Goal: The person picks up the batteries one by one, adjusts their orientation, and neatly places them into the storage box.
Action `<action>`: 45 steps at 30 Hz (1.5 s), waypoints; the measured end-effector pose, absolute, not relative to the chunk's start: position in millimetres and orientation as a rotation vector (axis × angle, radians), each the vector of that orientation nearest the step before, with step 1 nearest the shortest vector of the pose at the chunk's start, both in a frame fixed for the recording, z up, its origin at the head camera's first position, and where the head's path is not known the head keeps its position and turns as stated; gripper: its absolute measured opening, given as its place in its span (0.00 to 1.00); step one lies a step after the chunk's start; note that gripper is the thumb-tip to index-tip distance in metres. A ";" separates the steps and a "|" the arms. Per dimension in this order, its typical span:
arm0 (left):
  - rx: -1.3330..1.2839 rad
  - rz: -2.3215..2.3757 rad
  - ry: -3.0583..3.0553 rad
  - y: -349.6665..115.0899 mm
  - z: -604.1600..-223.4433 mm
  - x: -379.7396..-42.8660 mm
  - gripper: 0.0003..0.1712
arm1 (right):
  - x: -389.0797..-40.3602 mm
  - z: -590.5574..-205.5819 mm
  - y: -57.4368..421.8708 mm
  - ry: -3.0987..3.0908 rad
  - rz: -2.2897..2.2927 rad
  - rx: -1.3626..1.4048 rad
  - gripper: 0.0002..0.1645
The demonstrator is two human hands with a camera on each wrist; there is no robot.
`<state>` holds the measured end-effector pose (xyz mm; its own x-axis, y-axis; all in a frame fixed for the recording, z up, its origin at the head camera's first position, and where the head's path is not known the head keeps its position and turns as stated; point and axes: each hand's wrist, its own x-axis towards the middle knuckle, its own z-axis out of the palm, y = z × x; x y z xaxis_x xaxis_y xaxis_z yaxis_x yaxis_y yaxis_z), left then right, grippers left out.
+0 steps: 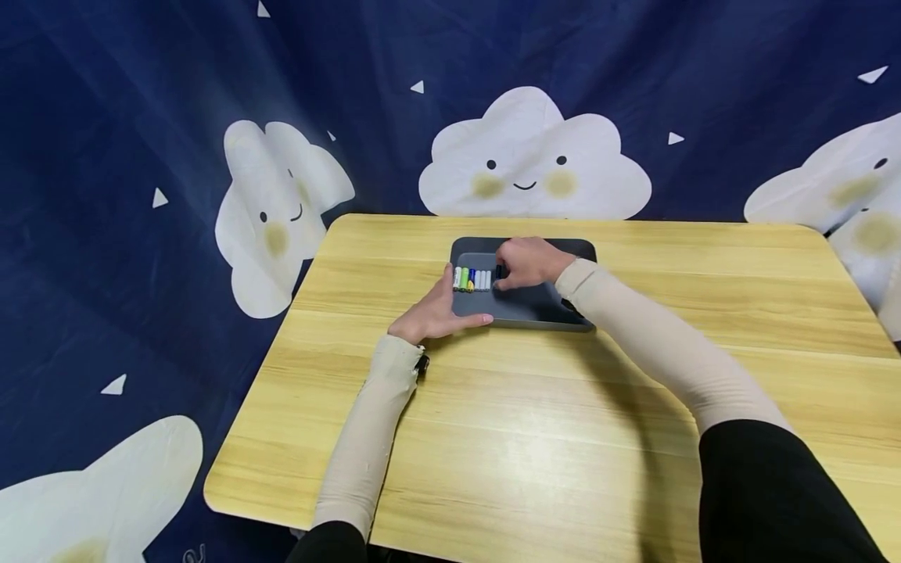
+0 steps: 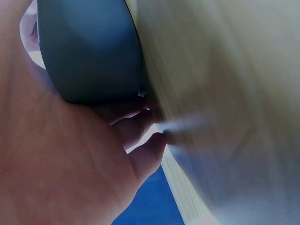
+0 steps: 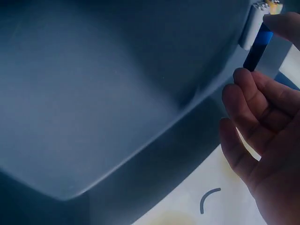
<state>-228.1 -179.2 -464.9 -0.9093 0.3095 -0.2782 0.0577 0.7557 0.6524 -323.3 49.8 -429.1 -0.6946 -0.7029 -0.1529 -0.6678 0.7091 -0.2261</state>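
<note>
A grey rectangular tray point(image 1: 524, 314) lies on the table. Along its left side stands a row of several batteries point(image 1: 472, 280), white, green and blue with yellow, side by side. My right hand point(image 1: 528, 263) reaches into the tray and pinches a dark battery with a blue band point(image 3: 258, 46) between thumb and fingertips, close to the right end of the row. The other fingers of that hand bend loosely. My left hand point(image 1: 434, 310) rests against the tray's front left corner, thumb stretched along the front wall and fingers along the left side.
The light wooden table point(image 1: 535, 446) extends around the tray. Behind it hangs a dark blue curtain point(image 1: 380, 47) with white smiling clouds. My right forearm crosses above the tray's right part and hides some of it.
</note>
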 end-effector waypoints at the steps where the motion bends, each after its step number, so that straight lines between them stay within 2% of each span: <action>1: 0.285 0.945 2.581 -178.9 -465.5 -228.9 0.83 | -323.2 -430.5 49.5 2.683 -0.216 -1.093 0.21; 12: 0.324 0.972 2.589 -175.7 -464.7 -229.5 0.83 | -323.5 -436.9 46.1 2.629 -0.183 -1.080 0.16; 35: 0.307 0.928 2.599 -175.7 -466.4 -227.5 0.83 | -319.9 -436.0 44.1 2.603 -0.209 -0.994 0.20; 40: 0.317 0.952 2.605 -177.5 -467.1 -227.8 0.82 | -318.4 -427.9 46.4 2.600 -0.226 -0.993 0.28; 45: 0.281 0.908 2.594 -179.6 -465.8 -226.4 0.83 | -317.8 -412.5 57.5 2.623 -0.319 -0.973 0.24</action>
<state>-226.4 -179.6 -465.8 -0.9091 0.3057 -0.2828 0.0626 0.7717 0.6329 -317.8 57.5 -412.5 -0.7149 -0.6632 -0.2216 -0.5908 0.7424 -0.3159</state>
